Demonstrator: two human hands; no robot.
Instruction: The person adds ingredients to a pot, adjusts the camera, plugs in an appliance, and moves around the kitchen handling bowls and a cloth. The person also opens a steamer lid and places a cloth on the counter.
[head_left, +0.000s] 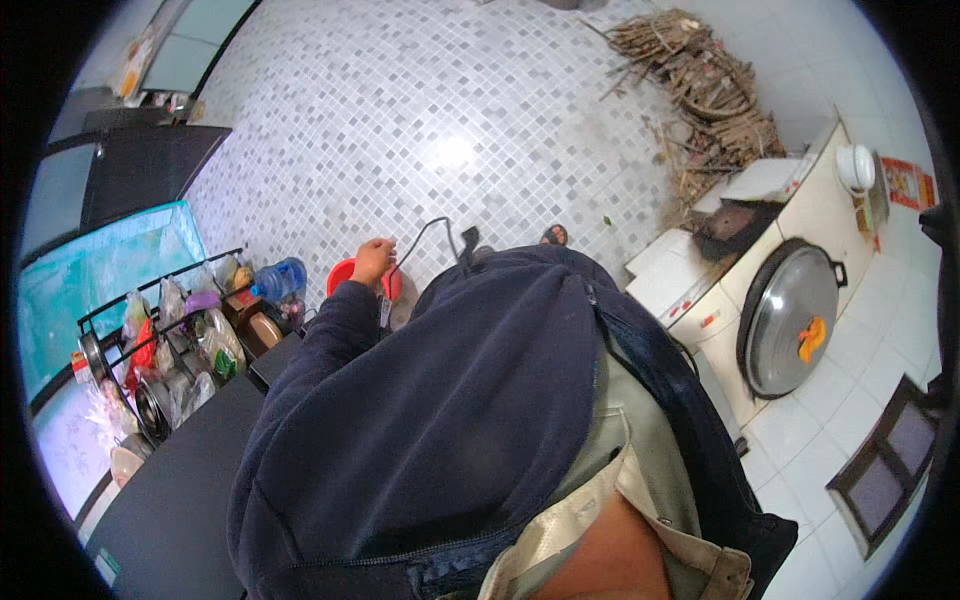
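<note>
My left hand (373, 262) hangs low at my left side, above a red plastic basin (339, 277) on the floor. Its fingers are loosely curled, and whether anything is in them is not clear. Close beside the hand a thin black cable (420, 229) loops up and ends in a dark plug-like piece (469, 237). My right hand is out of view, on the far side of my open dark jacket (450, 405). One sandalled foot (555, 235) shows past the jacket's hem.
To my left stands a black metal rack (161, 285) with bagged goods and pans, near a blue water jug (281, 280). A dark countertop (180, 480) runs beside me. On the right, a tiled stove (720, 322) carries a lidded wok (795, 322). Bundled firewood (712, 82) lies along the wall.
</note>
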